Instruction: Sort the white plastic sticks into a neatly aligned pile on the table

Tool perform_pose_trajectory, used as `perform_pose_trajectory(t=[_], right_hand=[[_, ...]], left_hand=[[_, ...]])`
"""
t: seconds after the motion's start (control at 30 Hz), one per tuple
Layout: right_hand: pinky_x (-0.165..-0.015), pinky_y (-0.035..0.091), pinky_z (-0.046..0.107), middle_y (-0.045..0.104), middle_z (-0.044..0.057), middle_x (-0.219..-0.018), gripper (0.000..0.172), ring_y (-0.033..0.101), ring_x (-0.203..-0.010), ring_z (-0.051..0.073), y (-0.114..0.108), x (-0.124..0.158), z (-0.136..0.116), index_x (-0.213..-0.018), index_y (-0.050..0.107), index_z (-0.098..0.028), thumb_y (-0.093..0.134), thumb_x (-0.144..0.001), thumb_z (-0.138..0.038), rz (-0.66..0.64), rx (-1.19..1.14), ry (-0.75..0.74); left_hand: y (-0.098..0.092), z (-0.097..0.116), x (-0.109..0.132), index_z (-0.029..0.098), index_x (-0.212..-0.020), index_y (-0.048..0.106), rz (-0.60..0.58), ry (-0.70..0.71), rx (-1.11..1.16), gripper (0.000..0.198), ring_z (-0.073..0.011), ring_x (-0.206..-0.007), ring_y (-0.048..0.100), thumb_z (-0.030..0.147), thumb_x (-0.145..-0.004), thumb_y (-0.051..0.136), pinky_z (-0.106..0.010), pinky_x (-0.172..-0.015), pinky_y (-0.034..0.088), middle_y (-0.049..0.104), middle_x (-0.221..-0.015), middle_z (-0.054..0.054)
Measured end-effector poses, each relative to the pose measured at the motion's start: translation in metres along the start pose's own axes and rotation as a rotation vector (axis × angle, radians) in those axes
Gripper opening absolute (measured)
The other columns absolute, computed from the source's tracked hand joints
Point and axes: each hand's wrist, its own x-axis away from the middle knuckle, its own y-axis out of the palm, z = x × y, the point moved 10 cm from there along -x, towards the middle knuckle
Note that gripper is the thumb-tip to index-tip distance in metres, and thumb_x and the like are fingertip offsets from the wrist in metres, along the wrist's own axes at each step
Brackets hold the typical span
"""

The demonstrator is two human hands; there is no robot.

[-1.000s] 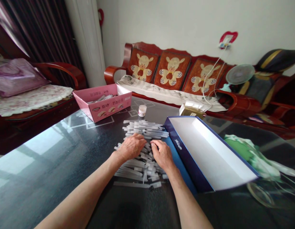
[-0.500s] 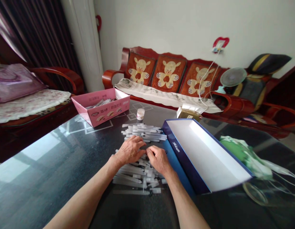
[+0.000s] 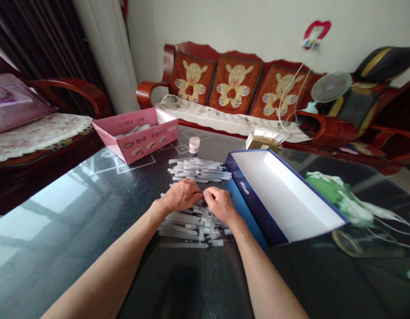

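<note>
at the far left a dark red wooden armchair [image 3: 68, 86] carries a cream floral lace cover [image 3: 35, 133] with a shiny mauve bundle [image 3: 15, 104] lying on it; the dark glass tabletop [image 3: 75, 261] runs across the front of the view, reflecting window light on its left side; on it, toward the back left, sits an open pink cardboard box [image 3: 138, 148] with printed food pictures on its side and white packets [image 3: 135, 129] lying inside; just right of that box stands a small white jar with a pink label [image 3: 194, 144]; below the jar, white plastic sticks [image 3: 200, 170] lie in a fairly neat side-by-side band, and they spill toward the person in a looser, crossed heap under the hands; the left hand [image 3: 180, 196] lies palm down on the sticks with its fingers lightly curled; the right hand [image 3: 221, 204] rests the same way just beside it, fingertips almost meeting; neither hand is plainly open, and whether either pinches a stick cannot be told from this view; right of the heap lies a long dark blue box with a white inside [image 3: 278, 195], open and empty-walled toward the camera; behind it sit a gold foil packet [image 3: 262, 141] and a red wooden sofa [image 3: 236, 84] with orange cushions with a cream lamb pattern [image 3: 236, 84], and a round pale fan [image 3: 331, 87] stands at its right end
</note>
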Motion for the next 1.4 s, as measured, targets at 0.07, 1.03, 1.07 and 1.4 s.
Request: perform_pose_trajectory(t=[0.07, 1.03, 1.07, 1.4], right_hand=[[-0.059, 0.035, 0.023, 0.062, 0.000, -0.064, 0.028, 0.054, -0.062, 0.014, 0.000, 0.000, 0.001, -0.063, 0.061, -0.020, 0.044, -0.085, -0.017, 0.003, 0.011, 0.004], [-0.063, 0.041, 0.022, 0.069, 0.001, -0.072, 0.029, 0.061, -0.069, 0.015, -0.003, -0.002, 0.038, -0.075, 0.068, -0.018, 0.044, -0.087, -0.028, -0.018, -0.245, 0.196], [-0.064, 0.043, 0.022, 0.070, 0.001, -0.074, 0.029, 0.063, -0.071, 0.016, -0.002, -0.003, 0.042, -0.076, 0.068, -0.018, 0.044, -0.087, -0.029, -0.028, -0.299, 0.212], [-0.069, 0.044, 0.025, 0.069, 0.004, -0.082, 0.014, 0.062, -0.073, 0.015, 0.000, -0.004, 0.013, -0.082, 0.069, -0.019, 0.055, -0.081, -0.020, -0.013, -0.097, 0.088]], left_hand=[[0.001, -0.001, 0.000, 0.018, -0.084, 0.070, -0.005, -0.007, 0.003, 0.033, -0.0158, -0.080, 0.059, 0.030, -0.093, 0.040, -0.027, -0.076, 0.044, 0.065, -0.082, -0.006], [-0.021, -0.010, 0.002, 0.018, -0.086, 0.069, 0.154, -0.132, 0.104, 0.026, -0.0129, -0.077, 0.061, 0.029, -0.090, 0.046, -0.022, -0.070, 0.046, 0.067, -0.082, -0.003], [-0.026, -0.015, 0.003, 0.018, -0.085, 0.069, 0.201, -0.157, 0.106, 0.026, -0.0120, -0.074, 0.061, 0.029, -0.091, 0.045, -0.021, -0.069, 0.045, 0.066, -0.079, -0.003], [-0.034, -0.113, -0.058, 0.020, -0.108, 0.063, 0.133, -0.571, -0.207, 0.032, -0.0194, -0.099, 0.061, 0.033, -0.091, 0.039, -0.029, -0.087, 0.046, 0.065, -0.104, -0.008]])
